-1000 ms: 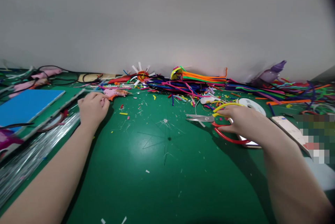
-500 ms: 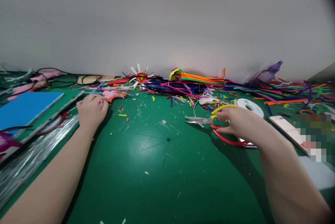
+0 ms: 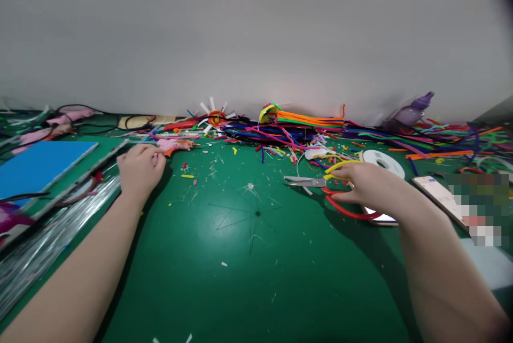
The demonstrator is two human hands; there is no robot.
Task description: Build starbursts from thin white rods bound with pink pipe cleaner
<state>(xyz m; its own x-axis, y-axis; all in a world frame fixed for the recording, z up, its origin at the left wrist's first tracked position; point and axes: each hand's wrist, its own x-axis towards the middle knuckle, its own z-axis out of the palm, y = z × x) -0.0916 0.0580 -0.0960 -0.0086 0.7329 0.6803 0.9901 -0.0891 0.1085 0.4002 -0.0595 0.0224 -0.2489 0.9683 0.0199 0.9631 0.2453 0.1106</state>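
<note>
My right hand (image 3: 372,185) has its fingers in the handles of a pair of scissors (image 3: 306,181), one handle yellow and the other red. The blades point left, nearly together, just over the green table. On the left, my left hand (image 3: 142,169) is curled closed at the rear of a pink and orange glue gun (image 3: 175,145), whose tip points right. Its handle is hidden by my fingers. Between the hands, thin clear strands and small cut scraps (image 3: 250,187) lie on the table (image 3: 256,289).
Along the grey wall (image 3: 240,33) lie bundled pipe cleaners (image 3: 308,118) and a purple bottle (image 3: 409,110). A white spool (image 3: 382,164) and a phone (image 3: 436,199) are at right. At left are a blue board (image 3: 44,166) and a clear plastic bundle (image 3: 68,236).
The scissor blades have come closer together, and my right hand has shifted very slightly. My left hand and the glue gun have stayed in place.
</note>
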